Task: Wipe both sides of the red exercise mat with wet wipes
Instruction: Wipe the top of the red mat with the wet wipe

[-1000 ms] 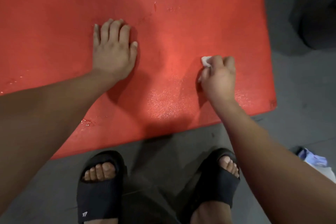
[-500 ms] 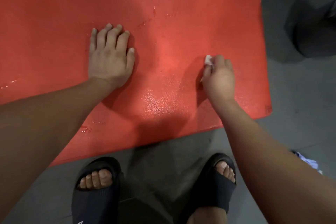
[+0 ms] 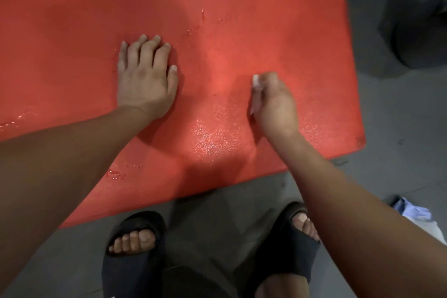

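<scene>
The red exercise mat (image 3: 72, 43) lies flat on a grey floor and fills the upper part of the view. Wet streaks shine on it near the top and between my hands. My left hand (image 3: 145, 80) rests palm down on the mat with its fingers spread. To its right, my right hand (image 3: 275, 101) grips a small white wet wipe (image 3: 255, 80) and presses it against the mat. Only a bit of the wipe shows past the fingers.
My two feet in black slide sandals (image 3: 130, 256) stand on the grey floor (image 3: 399, 128) just below the mat's near edge. A crumpled pale cloth or packet (image 3: 411, 211) lies at the right. A dark round object (image 3: 420, 38) sits beyond the mat's right edge.
My right hand with the wipe has slid a little to the left across the mat. My left hand has stayed pressed in place.
</scene>
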{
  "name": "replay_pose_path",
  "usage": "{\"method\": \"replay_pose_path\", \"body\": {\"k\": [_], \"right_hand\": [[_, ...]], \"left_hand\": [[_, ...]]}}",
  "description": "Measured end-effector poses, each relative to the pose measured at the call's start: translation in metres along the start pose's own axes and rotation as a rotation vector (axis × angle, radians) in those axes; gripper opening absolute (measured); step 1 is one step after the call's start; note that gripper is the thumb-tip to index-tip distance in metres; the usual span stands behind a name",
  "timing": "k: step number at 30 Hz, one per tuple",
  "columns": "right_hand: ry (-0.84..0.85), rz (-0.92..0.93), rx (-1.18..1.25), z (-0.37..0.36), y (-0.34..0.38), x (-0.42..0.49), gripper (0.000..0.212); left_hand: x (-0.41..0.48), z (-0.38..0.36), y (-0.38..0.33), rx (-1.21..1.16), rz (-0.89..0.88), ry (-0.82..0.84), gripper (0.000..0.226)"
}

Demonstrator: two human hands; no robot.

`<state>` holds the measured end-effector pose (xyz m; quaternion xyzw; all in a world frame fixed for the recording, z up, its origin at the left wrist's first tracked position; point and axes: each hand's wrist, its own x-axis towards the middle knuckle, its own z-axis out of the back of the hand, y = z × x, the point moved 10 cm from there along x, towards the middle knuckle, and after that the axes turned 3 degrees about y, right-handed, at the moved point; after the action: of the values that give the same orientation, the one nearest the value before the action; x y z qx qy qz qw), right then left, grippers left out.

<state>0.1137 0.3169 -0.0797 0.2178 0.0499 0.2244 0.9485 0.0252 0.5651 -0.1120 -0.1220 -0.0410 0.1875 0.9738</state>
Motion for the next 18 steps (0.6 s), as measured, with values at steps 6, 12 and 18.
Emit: {"method": "replay_pose_path", "body": {"k": [6,12,18], "right_hand": [[-0.059,-0.115,0.018,-0.013,0.018,0.014,0.009],[0.265,0.377,-0.021,-0.051,0.075,-0.011,0.025],[-0.102,-0.233,-0.032,-0.003,-0.011,0.031,0.019]], "left_hand": [[0.000,0.001,0.003,0.003,-0.005,-0.016,0.050],[0.000,0.001,0.003,0.007,-0.007,-0.016,0.050],[0.002,0.001,0.002,0.027,-0.011,-0.012,0.051]]}}
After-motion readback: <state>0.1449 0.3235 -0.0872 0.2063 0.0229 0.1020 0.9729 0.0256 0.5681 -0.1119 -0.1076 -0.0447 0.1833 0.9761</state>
